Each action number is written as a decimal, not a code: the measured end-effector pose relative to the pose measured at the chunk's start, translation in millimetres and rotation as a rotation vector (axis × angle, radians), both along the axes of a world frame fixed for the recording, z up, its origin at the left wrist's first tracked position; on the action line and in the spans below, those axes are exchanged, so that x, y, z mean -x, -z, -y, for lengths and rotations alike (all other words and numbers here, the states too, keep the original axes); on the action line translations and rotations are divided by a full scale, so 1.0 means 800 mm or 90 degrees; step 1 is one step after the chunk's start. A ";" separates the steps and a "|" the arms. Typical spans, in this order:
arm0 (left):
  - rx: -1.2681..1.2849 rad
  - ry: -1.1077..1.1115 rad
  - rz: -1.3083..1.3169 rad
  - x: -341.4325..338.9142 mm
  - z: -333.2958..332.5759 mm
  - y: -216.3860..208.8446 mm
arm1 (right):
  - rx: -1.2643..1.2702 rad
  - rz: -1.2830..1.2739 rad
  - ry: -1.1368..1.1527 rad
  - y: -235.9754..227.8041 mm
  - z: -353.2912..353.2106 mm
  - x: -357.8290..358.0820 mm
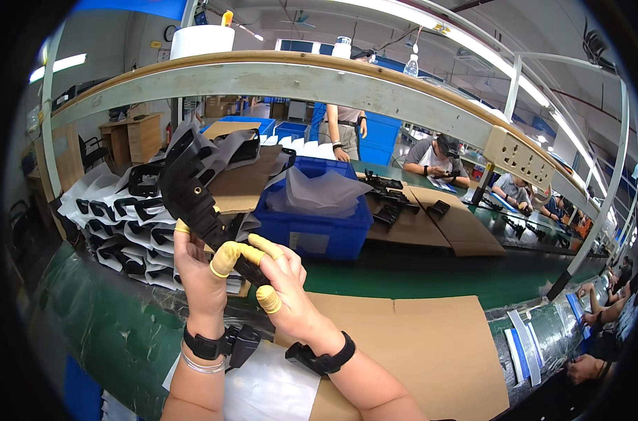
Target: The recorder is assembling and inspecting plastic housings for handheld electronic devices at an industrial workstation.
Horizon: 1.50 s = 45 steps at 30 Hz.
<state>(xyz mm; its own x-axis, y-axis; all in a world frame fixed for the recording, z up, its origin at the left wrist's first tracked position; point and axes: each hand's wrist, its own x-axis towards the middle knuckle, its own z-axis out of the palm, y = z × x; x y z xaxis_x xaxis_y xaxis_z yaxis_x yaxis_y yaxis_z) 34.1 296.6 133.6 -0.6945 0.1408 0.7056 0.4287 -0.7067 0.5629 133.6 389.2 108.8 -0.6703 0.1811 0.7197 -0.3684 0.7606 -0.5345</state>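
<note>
Both hands hold up a long black moulded plastic part (193, 193), tilted, its wide end up and to the left. My left hand (201, 281) is closed around its lower left side. From the right, my right hand (291, 298) grips the narrow lower end, with fingers bent over it. Yellow finger cots cover several fingertips. Beneath the hands lie a white sheet (270, 389) and a flat piece of brown cardboard (417, 351) on the green bench. Fingers partly hide the part's lower end.
Black parts layered with white wrapping (129, 217) are stacked at left. Ahead stands a blue bin (308, 242) holding translucent white sheets (319, 193). More black parts (389, 200) lie on cardboard beyond. A shelf beam (291, 81) crosses overhead. Other people work at right.
</note>
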 end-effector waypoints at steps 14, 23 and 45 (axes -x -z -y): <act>0.032 0.028 -0.013 -0.002 0.003 0.003 | 0.011 0.002 0.013 0.000 -0.004 -0.001; 0.043 0.026 -0.026 -0.007 0.000 0.001 | 0.028 -0.004 0.002 -0.012 -0.013 -0.007; 0.053 0.024 0.000 -0.004 -0.012 0.011 | 0.000 0.003 0.060 -0.006 -0.014 -0.011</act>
